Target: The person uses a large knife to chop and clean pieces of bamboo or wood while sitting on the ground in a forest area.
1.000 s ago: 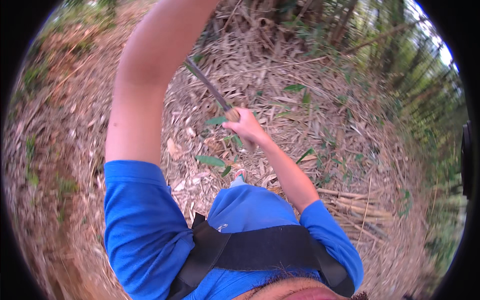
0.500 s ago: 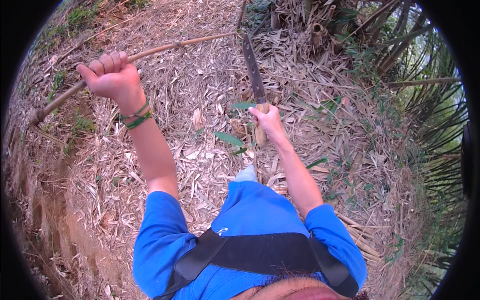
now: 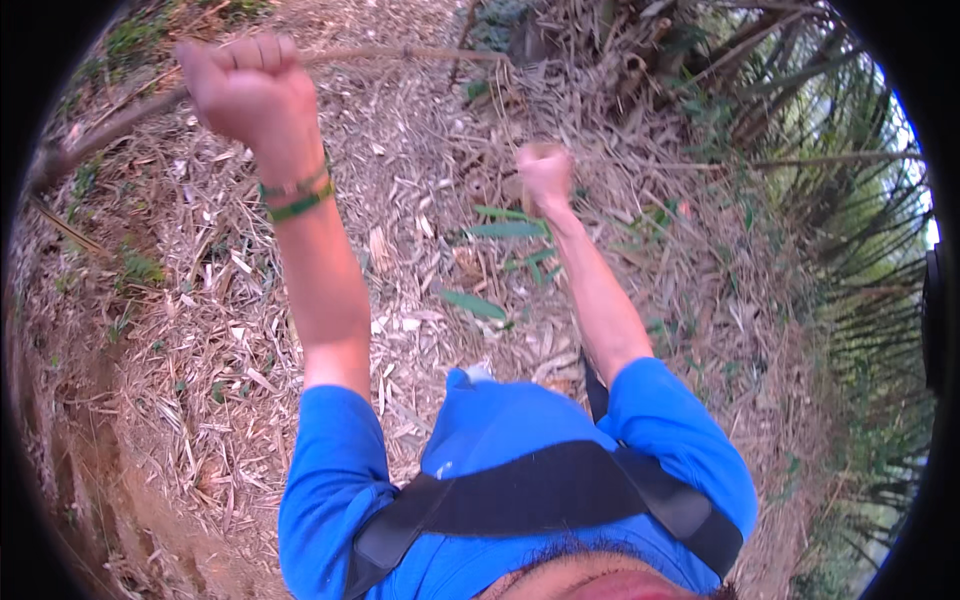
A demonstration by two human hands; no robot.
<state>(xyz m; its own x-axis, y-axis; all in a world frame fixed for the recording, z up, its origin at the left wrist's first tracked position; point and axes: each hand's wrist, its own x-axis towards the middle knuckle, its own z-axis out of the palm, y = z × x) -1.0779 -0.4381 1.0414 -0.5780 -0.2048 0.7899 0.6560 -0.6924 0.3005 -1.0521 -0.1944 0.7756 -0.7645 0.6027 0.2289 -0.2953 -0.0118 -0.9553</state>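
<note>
My left hand (image 3: 255,90) is closed round a long brown bamboo stick (image 3: 390,53), raised at the upper left. The stick runs from a thick knobby end at the left edge to a thin tip near the top middle. In my right hand (image 3: 546,182), the fingers are wrapped round the wooden handle of a machete (image 3: 543,150). Its blade is smeared by motion and barely shows. Green leaves (image 3: 505,229) on a thin stem lie just below my right hand.
Dry bamboo leaves and chips (image 3: 420,230) cover the ground. A bamboo clump (image 3: 800,100) with stems and a stump rises at the upper right. One thin bamboo stem (image 3: 840,158) reaches in from the right. Bare brown soil (image 3: 150,530) slopes at the lower left.
Both hands have moved up in the view, the left slightly rightward with the stick. The machete blade, sharp and plain before, is now blurred.
</note>
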